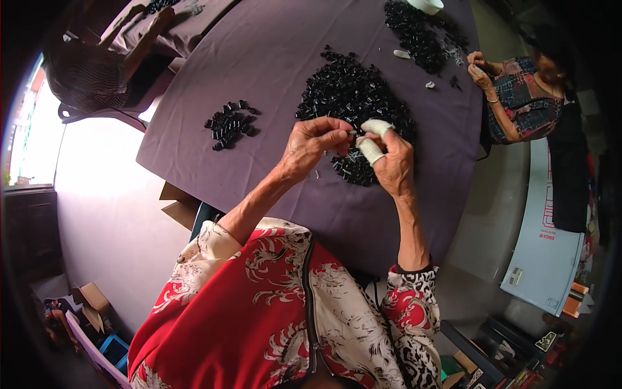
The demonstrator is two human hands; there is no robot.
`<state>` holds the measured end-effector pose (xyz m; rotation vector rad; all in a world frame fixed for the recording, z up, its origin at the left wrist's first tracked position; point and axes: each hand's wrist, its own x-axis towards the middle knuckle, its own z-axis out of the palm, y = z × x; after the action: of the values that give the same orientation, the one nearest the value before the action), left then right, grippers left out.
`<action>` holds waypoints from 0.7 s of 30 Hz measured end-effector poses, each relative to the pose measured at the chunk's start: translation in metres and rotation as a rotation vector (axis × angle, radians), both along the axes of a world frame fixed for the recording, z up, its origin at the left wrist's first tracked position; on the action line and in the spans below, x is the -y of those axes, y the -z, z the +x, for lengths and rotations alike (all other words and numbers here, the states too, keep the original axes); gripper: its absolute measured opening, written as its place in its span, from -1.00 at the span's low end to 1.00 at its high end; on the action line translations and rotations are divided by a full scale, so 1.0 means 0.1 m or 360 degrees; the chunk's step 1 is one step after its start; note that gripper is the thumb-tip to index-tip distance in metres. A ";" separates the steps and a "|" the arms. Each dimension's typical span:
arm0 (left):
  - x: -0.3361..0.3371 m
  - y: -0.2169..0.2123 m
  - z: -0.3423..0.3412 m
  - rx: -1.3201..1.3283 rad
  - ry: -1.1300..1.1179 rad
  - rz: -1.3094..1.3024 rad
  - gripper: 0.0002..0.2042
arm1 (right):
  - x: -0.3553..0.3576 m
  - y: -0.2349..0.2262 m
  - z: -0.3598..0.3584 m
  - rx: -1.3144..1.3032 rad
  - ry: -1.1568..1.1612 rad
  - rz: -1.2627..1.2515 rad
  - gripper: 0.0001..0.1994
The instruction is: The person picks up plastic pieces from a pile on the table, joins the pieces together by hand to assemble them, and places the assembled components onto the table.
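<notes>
Head view: the left hand point(313, 144) is curled with its thumb and fingertips pressed together, pinching a tiny black part point(352, 133) at the very tip; the part is too small to tell its exact shape. The right hand point(387, 157) meets it from the other side, fingers bent inward and closed toward the same part, with white, soft-looking finger covers point(371, 150) on two of its fingers. Both hands hover just above the near edge of a large pile of small black parts point(350, 91), glossy, blocky pieces heaped loosely on the counter point(272, 58), which is draped in a smooth, matte purple-grey cloth and has a rounded edge. To the left, well apart from the big pile, lies a smaller cluster of the same black pieces point(230, 124), spread flatter. Farther back sits another dark heap point(421, 32), with a few small white pieces point(402, 54) scattered beside it and a white round container point(426, 5) at the top rim. At the far right edge of the counter another person's hands point(478, 68) are held close together, in a patterned sleeve. The wearer's own sleeves are red and cream with a swirling print. A pale flat cardboard sheet point(544, 259) leans at the right, and brown cardboard boxes point(91, 301) lie on the floor at lower left.
</notes>
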<state>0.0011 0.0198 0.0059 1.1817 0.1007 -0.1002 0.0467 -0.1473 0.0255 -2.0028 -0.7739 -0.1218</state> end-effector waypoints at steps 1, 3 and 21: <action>-0.03 0.02 0.02 0.0010 -0.0075 -0.0067 -0.85 | 0.03 0.05 0.02 -0.0215 0.0053 0.0100 -0.80; -0.09 -0.01 0.05 0.0011 -0.0190 -0.0187 -0.86 | 0.09 0.21 0.04 -0.0056 0.0039 -0.0062 -0.81; 0.01 0.09 -0.05 -0.0029 -0.0182 -0.0064 -0.89 | 0.18 0.63 -0.06 -0.0382 0.0094 -0.0271 -0.74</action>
<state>-0.0035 0.0184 -0.0035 1.1327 0.1813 -0.0121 0.0407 -0.1650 -0.0379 -2.1530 -0.5876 0.1527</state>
